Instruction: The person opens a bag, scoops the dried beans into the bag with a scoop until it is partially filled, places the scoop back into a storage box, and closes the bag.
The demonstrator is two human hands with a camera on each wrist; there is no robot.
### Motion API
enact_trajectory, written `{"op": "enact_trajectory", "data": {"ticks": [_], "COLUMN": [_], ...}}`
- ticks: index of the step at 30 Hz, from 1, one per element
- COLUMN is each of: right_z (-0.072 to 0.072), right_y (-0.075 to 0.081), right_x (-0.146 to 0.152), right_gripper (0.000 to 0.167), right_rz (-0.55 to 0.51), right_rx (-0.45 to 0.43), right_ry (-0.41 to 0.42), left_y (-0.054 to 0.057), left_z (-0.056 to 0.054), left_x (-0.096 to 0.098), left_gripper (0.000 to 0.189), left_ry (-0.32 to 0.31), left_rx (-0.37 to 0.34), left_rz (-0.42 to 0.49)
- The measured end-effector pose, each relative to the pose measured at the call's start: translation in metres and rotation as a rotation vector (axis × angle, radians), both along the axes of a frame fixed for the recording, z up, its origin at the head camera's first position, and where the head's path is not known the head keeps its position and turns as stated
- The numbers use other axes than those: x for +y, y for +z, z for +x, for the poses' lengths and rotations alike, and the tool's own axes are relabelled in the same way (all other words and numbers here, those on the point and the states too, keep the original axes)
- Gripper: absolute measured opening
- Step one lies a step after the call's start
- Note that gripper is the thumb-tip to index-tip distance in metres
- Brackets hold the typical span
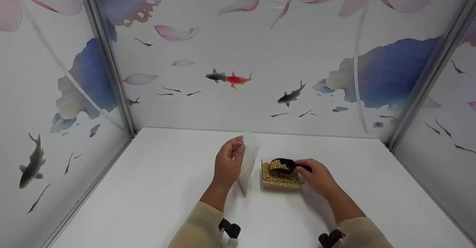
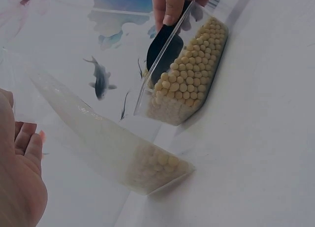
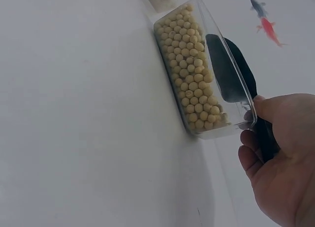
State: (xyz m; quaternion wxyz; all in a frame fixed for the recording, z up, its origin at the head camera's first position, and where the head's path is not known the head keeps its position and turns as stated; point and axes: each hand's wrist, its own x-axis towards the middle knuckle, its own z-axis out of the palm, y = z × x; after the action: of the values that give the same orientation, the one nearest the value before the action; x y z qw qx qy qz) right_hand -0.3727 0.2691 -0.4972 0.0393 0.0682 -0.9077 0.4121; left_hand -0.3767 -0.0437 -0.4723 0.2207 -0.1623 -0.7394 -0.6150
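My left hand (image 1: 228, 162) holds a translucent plastic bag (image 1: 248, 166) upright by its upper edge. In the left wrist view, some soybeans (image 2: 160, 163) lie at the bottom of the bag (image 2: 93, 128). My right hand (image 3: 285, 148) grips the handle of a black scoop (image 3: 229, 72). Seen from the head, the scoop (image 1: 283, 165) is inside a clear rectangular container (image 1: 264, 184), its bowl carrying soybeans (image 1: 277, 164). More soybeans (image 3: 189, 74) fill much of the container. The bag stands just left of the container.
Both things stand on a white table (image 1: 148, 188). Behind it rises a white panel (image 1: 186, 110) printed with fish and petals, with similar panels at the left and right. A black mount (image 1: 230, 228) sits on the left sleeve, another (image 1: 330, 238) on the right.
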Motion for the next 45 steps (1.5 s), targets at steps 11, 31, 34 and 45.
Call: {"op": "enact_trajectory", "data": {"ticks": [11, 31, 34, 45], "right_z": [0.0, 0.002, 0.003, 0.006], "right_y": [0.014, 0.068, 0.081, 0.114], "right_x": [0.01, -0.011, -0.019, -0.049], "right_gripper": [0.041, 0.038, 0.038, 0.034], "right_rz": [-0.227, -0.192, -0.167, 0.0], "right_rx": [-0.047, 0.045, 0.079, 0.236], "right_ry": [-0.026, 0.008, 0.025, 0.08], "left_y": [-0.001, 0.002, 0.003, 0.003], "left_z": [-0.001, 0.001, 0.002, 0.001], "left_x": [0.0, 0.002, 0.003, 0.002], "left_gripper": [0.022, 0.023, 0.021, 0.021], "left_ry": [0.002, -0.009, -0.006, -0.006], "left_rx": [0.008, -0.02, -0.035, -0.023], "left_rz": [-0.004, -0.002, 0.001, 0.001]}}
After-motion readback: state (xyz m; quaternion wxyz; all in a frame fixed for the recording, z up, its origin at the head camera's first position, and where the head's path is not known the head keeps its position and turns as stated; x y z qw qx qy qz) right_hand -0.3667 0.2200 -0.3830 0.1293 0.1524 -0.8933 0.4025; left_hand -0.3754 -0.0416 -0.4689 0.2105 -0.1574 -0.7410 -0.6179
